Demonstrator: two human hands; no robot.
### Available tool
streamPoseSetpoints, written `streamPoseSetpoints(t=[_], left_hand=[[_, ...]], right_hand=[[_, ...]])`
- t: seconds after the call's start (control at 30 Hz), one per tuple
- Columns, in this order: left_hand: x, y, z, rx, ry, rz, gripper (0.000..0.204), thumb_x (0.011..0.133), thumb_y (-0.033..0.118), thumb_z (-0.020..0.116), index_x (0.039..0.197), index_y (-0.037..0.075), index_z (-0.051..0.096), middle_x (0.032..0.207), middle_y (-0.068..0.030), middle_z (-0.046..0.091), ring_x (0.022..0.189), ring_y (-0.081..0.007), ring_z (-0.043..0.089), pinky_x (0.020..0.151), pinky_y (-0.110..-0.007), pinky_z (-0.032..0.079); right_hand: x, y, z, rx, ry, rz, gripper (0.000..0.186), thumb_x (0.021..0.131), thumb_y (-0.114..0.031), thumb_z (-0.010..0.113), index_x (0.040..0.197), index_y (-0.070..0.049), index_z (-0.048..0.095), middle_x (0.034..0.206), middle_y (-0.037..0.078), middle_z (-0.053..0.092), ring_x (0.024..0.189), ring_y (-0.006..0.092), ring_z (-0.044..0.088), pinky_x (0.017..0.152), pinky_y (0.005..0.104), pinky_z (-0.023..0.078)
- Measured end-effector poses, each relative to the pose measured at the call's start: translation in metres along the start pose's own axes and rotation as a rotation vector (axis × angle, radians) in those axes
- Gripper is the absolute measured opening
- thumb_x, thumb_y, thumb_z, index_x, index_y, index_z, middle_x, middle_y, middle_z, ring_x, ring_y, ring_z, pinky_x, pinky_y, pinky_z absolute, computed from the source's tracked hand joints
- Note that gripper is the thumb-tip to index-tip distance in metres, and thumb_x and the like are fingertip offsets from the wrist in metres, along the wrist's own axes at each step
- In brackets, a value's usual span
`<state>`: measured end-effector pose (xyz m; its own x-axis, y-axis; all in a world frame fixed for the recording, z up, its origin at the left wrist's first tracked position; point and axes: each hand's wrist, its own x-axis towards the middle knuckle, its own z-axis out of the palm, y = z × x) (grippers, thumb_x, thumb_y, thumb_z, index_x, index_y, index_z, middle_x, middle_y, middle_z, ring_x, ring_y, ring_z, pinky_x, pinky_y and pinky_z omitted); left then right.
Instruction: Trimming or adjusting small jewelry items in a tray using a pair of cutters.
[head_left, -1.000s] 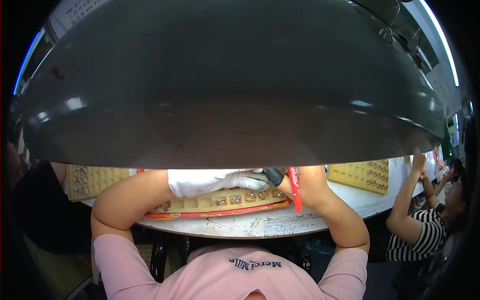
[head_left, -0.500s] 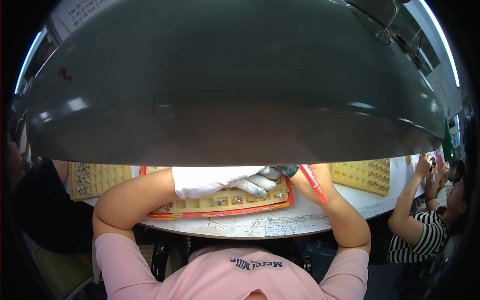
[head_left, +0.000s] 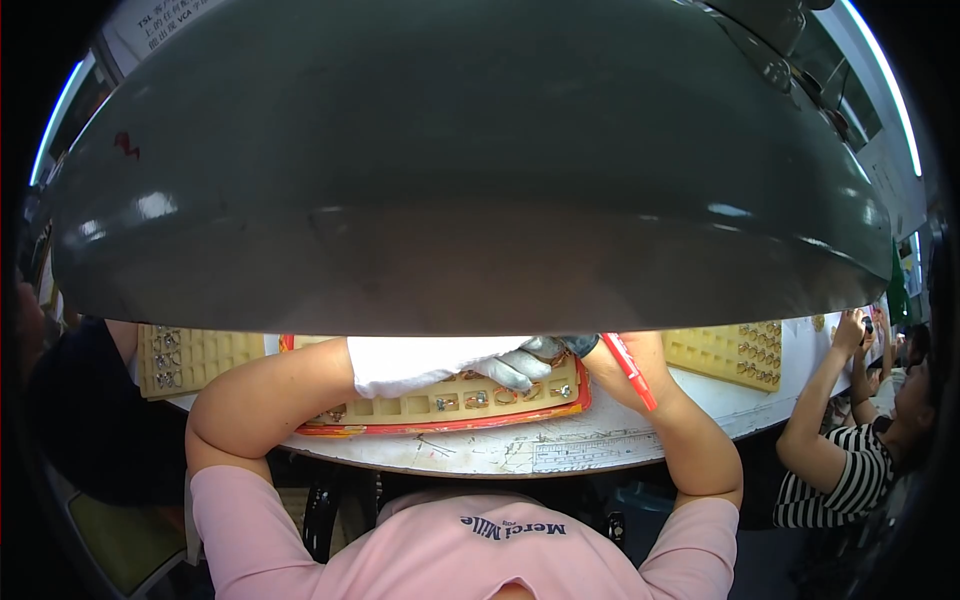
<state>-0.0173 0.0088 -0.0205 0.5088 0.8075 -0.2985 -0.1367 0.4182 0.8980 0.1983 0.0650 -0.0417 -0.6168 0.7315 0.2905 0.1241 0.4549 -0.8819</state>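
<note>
A large dark lamp shade (head_left: 470, 170) hides most of the view. Below its rim, my left hand (head_left: 450, 362), in a white glove with grey fingertips, reaches right over a tan compartment tray (head_left: 440, 403) that lies on a red-edged base (head_left: 450, 424). Small metal parts sit in some compartments. Its fingertips seem to pinch something small, too hidden to name. My right hand (head_left: 625, 352) is mostly behind the shade; a red pen (head_left: 630, 372) runs from it down to the right.
A second tan tray (head_left: 190, 357) lies at the left and a third (head_left: 730, 350) at the right, on a white table (head_left: 540, 452). A person in a striped shirt (head_left: 840, 470) works at the far right with raised hands.
My view has shifted a little, so more of the trays shows under the shade. The red pen has tilted from near upright to slanting down-right. My gloved hand stays over the tray.
</note>
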Motion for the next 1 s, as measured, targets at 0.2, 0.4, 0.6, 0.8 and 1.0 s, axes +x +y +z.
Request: streamPoseSetpoints(t=[0.2,0.4,0.6,0.8,1.0], left_hand=[[-0.0018,-0.0039,-0.0008,-0.033,-0.007,0.020,0.041,0.099,0.020,0.047,0.132,-0.004,0.044,0.121,-0.0239,0.057,0.106,-0.0267,0.063,0.088,-0.033,0.055],[-0.0013,-0.0027,0.0005,-0.022,0.016,0.005,0.041,0.099,0.020,0.049,0.132,-0.004,0.044,0.119,-0.0230,0.058,0.105,-0.0265,0.063,0.087,-0.033,0.055],[-0.0016,-0.0048,0.0002,-0.039,0.038,0.001,0.039,0.098,0.019,0.050,0.129,-0.004,0.046,0.115,-0.0220,0.060,0.102,-0.0272,0.064,0.085,-0.033,0.056],[0.0001,-0.0023,0.0009,-0.040,0.055,-0.033,0.038,0.098,0.018,0.051,0.128,-0.004,0.046,0.115,-0.0229,0.060,0.101,-0.0271,0.065,0.084,-0.033,0.057],[-0.0034,-0.0014,0.0014,-0.062,0.054,-0.003,0.036,0.097,0.017,0.052,0.126,-0.005,0.049,0.112,-0.0221,0.062,0.098,-0.0264,0.066,0.082,-0.033,0.057]], right_hand=[[-0.0015,-0.0030,0.0019,0.066,0.010,0.029,0.021,0.081,-0.002,0.065,0.101,0.000,0.066,0.095,0.011,0.068,0.087,0.0209,0.065,0.077,0.0306,0.050],[-0.0013,-0.0073,0.0002,0.011,0.000,0.036,0.020,0.082,-0.001,0.062,0.101,0.000,0.067,0.095,0.011,0.068,0.088,0.0207,0.064,0.078,0.0307,0.049],[-0.0011,-0.0092,0.0001,-0.012,-0.001,0.030,0.020,0.082,-0.001,0.060,0.101,0.000,0.066,0.094,0.011,0.067,0.086,0.0211,0.064,0.077,0.0308,0.049],[-0.0016,-0.0081,-0.0011,-0.059,-0.003,0.015,0.021,0.081,0.000,0.060,0.101,0.000,0.066,0.093,0.011,0.067,0.086,0.0214,0.064,0.076,0.0311,0.049],[-0.0022,-0.0086,-0.0013,-0.045,-0.020,0.027,0.022,0.081,0.001,0.060,0.101,-0.002,0.068,0.095,0.011,0.068,0.088,0.0206,0.065,0.078,0.0309,0.050]])
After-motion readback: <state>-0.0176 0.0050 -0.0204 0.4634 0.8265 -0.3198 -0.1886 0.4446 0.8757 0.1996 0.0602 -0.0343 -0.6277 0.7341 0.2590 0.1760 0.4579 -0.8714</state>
